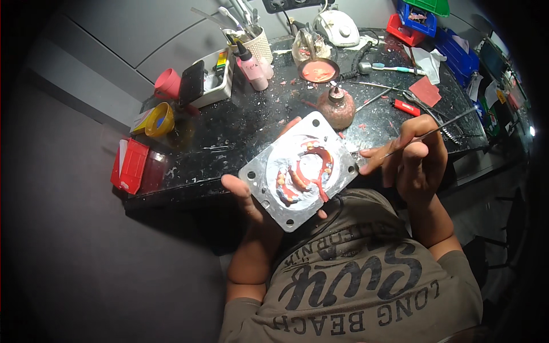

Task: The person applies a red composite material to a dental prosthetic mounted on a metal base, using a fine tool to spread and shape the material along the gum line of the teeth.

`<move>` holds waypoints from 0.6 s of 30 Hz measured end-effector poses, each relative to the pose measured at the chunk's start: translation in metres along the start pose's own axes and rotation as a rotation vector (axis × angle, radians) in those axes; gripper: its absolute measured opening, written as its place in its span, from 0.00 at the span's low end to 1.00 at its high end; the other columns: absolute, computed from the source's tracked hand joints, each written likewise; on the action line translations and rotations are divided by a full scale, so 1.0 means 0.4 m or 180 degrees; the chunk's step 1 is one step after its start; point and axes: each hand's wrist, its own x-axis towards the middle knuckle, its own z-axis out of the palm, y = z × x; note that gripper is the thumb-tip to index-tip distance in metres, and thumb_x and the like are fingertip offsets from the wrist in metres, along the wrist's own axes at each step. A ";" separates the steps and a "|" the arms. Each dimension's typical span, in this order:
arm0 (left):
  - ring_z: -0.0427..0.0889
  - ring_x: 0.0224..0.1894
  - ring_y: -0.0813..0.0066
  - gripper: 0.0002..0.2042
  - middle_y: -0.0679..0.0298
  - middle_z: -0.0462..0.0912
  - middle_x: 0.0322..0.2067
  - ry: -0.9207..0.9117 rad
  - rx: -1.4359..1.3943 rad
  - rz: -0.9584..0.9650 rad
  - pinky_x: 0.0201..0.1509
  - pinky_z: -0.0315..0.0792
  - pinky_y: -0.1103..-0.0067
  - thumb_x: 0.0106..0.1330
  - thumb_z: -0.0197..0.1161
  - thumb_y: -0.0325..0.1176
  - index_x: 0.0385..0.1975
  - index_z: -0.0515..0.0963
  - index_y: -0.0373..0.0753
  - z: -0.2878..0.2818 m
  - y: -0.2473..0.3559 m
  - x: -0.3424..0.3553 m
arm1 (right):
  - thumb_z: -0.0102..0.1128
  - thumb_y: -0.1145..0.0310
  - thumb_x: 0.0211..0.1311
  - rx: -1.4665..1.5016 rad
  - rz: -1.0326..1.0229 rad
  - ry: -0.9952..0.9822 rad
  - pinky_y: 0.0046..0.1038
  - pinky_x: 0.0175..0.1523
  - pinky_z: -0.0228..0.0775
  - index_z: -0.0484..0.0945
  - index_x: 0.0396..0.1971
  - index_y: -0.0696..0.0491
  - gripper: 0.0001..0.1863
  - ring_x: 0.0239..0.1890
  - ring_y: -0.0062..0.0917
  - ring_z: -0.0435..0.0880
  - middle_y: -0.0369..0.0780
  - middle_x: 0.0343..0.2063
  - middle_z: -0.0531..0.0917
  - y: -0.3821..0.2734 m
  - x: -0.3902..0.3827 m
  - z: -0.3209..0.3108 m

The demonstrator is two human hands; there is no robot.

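Cradling the metal plate (260,171) from beneath, the left hand (249,206) has its thumb along the near-left edge and fingertips showing past two other edges; this spread grip probably keeps the plate steady and its face turned up. White plaster (273,170) fills the plate's middle, bearing curved pink-red pieces (322,191) set with tooth shapes, all between the two hands and left uncovered, perhaps for easy viewing. The right hand (420,157) pinches a thin metal tool (449,124), its shaft slanting outward to the right; the fingertips lie right by the plate's corner, though whether they touch it I cannot tell.

Just beyond the hands, on the black bench (211,150), stands a squat round bottle (335,110), with a red lighter (406,107) ahead of the right hand, both seemingly kept within reach. Farther ahead sits a shallow pan (317,71) of pink material. Ahead of the left hand, a pale cup (260,46) holds tools upright, likely for quick picking, and a yellow bowl (159,120) rests farther left.
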 end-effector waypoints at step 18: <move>0.71 0.72 0.40 0.75 0.38 0.63 0.73 0.0453 0.0049 0.0541 0.66 0.79 0.47 0.46 0.69 0.81 0.81 0.38 0.30 0.025 -0.042 0.017 | 0.70 0.77 0.66 -0.1349 -0.0141 -0.1150 0.46 0.66 0.79 0.86 0.44 0.59 0.08 0.55 0.42 0.91 0.44 0.44 0.91 -0.046 0.024 0.023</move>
